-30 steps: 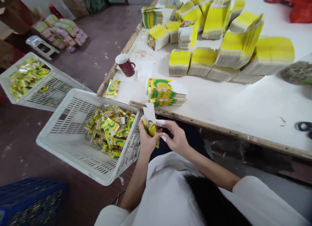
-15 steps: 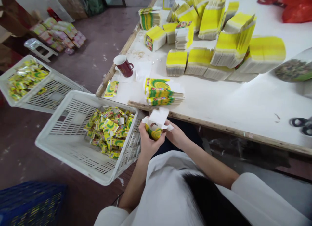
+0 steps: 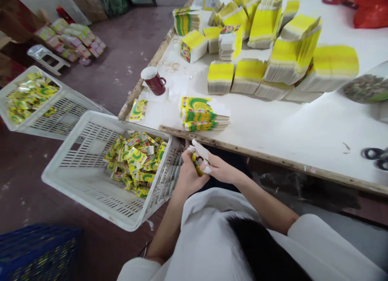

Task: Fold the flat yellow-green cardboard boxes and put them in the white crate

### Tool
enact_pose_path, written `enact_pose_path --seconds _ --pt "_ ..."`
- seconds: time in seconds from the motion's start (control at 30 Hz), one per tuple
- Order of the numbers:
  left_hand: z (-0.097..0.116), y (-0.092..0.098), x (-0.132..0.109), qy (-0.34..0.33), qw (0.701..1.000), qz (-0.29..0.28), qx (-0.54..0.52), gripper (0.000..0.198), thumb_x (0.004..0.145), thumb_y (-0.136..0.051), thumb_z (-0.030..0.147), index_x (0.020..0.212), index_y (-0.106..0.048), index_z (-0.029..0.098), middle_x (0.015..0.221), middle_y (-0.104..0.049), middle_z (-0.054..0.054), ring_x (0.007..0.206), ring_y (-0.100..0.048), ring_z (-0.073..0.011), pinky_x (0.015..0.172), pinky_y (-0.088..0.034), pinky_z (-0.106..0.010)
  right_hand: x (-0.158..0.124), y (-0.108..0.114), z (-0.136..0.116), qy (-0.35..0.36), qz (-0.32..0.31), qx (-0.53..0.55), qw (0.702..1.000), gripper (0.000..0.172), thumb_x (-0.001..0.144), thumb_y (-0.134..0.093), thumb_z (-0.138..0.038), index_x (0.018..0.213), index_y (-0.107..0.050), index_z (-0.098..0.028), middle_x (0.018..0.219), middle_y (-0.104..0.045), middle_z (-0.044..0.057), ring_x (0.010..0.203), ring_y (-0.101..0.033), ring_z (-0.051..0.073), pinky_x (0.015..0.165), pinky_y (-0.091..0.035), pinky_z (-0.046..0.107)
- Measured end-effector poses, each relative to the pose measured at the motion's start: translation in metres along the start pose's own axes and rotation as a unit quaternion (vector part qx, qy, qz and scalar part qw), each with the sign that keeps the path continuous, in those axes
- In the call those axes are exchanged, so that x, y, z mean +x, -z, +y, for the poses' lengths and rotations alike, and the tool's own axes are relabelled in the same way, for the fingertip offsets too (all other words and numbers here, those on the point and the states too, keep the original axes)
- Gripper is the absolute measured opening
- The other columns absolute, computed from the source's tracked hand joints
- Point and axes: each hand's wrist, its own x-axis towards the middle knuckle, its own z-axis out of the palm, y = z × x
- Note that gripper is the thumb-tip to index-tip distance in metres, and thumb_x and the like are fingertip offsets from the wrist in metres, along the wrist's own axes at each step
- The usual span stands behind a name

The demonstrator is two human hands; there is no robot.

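Both my hands meet just below the table's front edge, closed around a small yellow-green carton (image 3: pixel 197 161). My left hand (image 3: pixel 188 177) cups it from below and the left. My right hand (image 3: pixel 218 168) presses on it from the right, with white-taped fingertips on its top. Directly in front on the white table (image 3: pixel 273 127) lies a stack of flat printed carton blanks (image 3: pixel 200 113). To my left stands a white plastic crate (image 3: pixel 87 172) holding several folded yellow-green cartons (image 3: pixel 136 160).
Many yellow stacks of blanks (image 3: pixel 273 51) crowd the table's far side. A dark red mug (image 3: pixel 155 80) stands near the table's left edge. A second white crate (image 3: pixel 33 103) with packets sits further left, a blue crate (image 3: pixel 36 252) at bottom left. Black scissors (image 3: pixel 374 154) lie at right.
The carton's white flap, open and raised a second ago, is now folded down under my right fingers. Both hands stayed close together below the table edge.
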Motion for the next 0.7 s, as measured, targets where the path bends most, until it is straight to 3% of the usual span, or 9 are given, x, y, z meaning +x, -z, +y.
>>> enact_pose_path --seconds 0.1,0.2,0.3,0.5,0.6,0.7 --pt "-0.006 -0.004 0.005 -0.039 0.999 -0.009 0.029 0.068 0.068 -0.069 0.021 0.127 -0.036 0.020 0.122 -0.052 -0.014 0.104 -0.061 -0.0266 0.087 -0.052 -0.041 -0.006 -0.004 0.003 0.040 0.011 -0.120 0.992 0.065 0.091 -0.054 -0.020 0.153 -0.035 -0.019 0.157 -0.040 0.014 0.145 -0.039 0.026 0.118 -0.035 0.046" --pt "-0.010 -0.008 0.007 -0.064 0.993 0.046 0.089 0.069 0.065 -0.071 0.019 0.127 -0.041 0.018 0.132 -0.046 -0.018 0.123 -0.051 -0.0330 0.101 -0.045 -0.048 -0.004 -0.004 0.010 0.075 0.069 -0.166 0.981 0.060 0.089 -0.042 -0.007 0.147 -0.046 -0.022 0.152 -0.047 0.012 0.143 -0.042 0.024 0.119 -0.035 0.046" --pt "-0.012 -0.001 0.003 -0.038 0.988 0.088 0.122 0.073 0.066 -0.072 0.018 0.131 -0.040 0.020 0.124 -0.053 -0.015 0.118 -0.054 -0.0312 0.099 -0.046 -0.048 -0.001 0.004 0.017 0.088 0.131 -0.176 0.972 0.059 0.091 -0.043 -0.010 0.149 -0.044 -0.024 0.151 -0.049 0.010 0.141 -0.045 0.024 0.118 -0.036 0.046" --pt "-0.011 0.024 -0.004 -0.035 0.991 0.041 0.125 0.057 0.070 -0.076 0.028 0.122 -0.053 0.021 0.107 -0.068 -0.009 0.099 -0.067 -0.0264 0.088 -0.054 -0.041 -0.006 0.022 0.016 0.132 0.013 -0.241 0.961 0.059 0.097 -0.048 -0.024 0.154 -0.033 -0.021 0.162 -0.029 0.015 0.147 -0.035 0.027 0.113 -0.043 0.043" --pt "-0.006 0.026 -0.002 -0.034 0.992 0.013 0.119 0.059 0.071 -0.075 0.030 0.125 -0.053 0.021 0.109 -0.071 -0.009 0.098 -0.069 -0.0262 0.088 -0.055 -0.040 -0.009 0.023 0.014 0.141 0.022 -0.253 0.957 0.061 0.098 -0.048 -0.026 0.156 -0.028 -0.023 0.162 -0.030 0.015 0.147 -0.035 0.028 0.115 -0.041 0.045" --pt "-0.001 0.025 0.002 -0.035 0.989 0.007 0.145 0.061 0.070 -0.074 0.028 0.128 -0.053 0.021 0.115 -0.070 -0.011 0.105 -0.068 -0.0288 0.092 -0.054 -0.042 -0.009 0.015 0.015 0.130 0.069 -0.242 0.959 0.071 0.096 -0.047 -0.018 0.159 -0.015 -0.023 0.162 -0.028 0.015 0.148 -0.033 0.028 0.117 -0.039 0.047"
